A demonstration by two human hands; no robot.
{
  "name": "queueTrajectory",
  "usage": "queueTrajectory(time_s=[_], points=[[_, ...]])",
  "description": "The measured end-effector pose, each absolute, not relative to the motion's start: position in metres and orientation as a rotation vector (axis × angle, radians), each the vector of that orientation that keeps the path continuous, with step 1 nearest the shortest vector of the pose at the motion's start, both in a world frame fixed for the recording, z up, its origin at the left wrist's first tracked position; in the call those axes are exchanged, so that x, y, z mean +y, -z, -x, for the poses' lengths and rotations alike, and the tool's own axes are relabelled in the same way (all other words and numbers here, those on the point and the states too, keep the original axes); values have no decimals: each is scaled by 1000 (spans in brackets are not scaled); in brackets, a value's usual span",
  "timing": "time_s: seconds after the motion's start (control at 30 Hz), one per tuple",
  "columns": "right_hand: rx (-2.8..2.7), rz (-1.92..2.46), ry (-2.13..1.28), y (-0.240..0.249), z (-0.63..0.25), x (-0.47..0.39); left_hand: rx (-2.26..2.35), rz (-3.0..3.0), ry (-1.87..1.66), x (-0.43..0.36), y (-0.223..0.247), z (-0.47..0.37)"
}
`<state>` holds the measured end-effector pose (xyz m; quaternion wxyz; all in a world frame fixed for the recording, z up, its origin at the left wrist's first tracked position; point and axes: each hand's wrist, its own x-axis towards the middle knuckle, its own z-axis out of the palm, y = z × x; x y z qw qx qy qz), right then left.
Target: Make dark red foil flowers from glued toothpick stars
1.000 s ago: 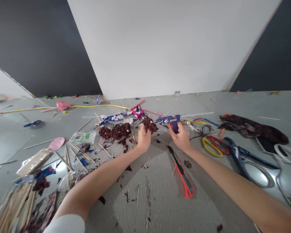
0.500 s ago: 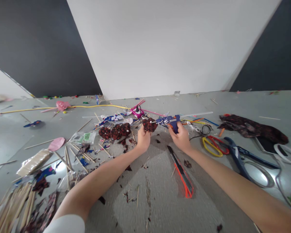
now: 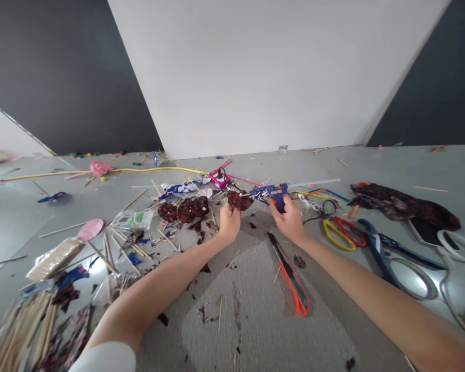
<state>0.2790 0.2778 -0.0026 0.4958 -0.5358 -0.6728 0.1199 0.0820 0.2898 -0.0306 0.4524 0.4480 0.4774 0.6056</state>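
My right hand point(image 3: 289, 219) is wrapped around the grip of a blue glue gun point(image 3: 277, 193), a long clear glue stick point(image 3: 315, 183) jutting from its back. The gun's nozzle points left and meets a dark red patterned fabric piece point(image 3: 239, 200). Closed fingers of my left hand point(image 3: 229, 221) hold that piece from below. Left of it lie similar rounded fabric pieces point(image 3: 192, 209) in the same dark red pattern. An orange-and-black utility knife point(image 3: 290, 276) rests on the floor between my forearms.
A magenta power adapter point(image 3: 219, 179) on a yellow cord sits behind my left hand. To the right are large blue scissors point(image 3: 383, 248), red-and-yellow handled scissors point(image 3: 339, 235) and a dark cloth point(image 3: 405, 204). Wooden sticks point(image 3: 27, 330), a plastic packet point(image 3: 134, 220) and scraps litter the left.
Almost nothing differs. The fabric piece in my left hand has tilted slightly at the nozzle, while the glue gun stays in place.
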Motion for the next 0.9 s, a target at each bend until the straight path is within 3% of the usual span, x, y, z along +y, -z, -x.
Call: queueTrajectory(time_s=[0.9], points=[[-1618,1284,-317,2,-279,278,1209,-1185,-1525,287,25,-81]])
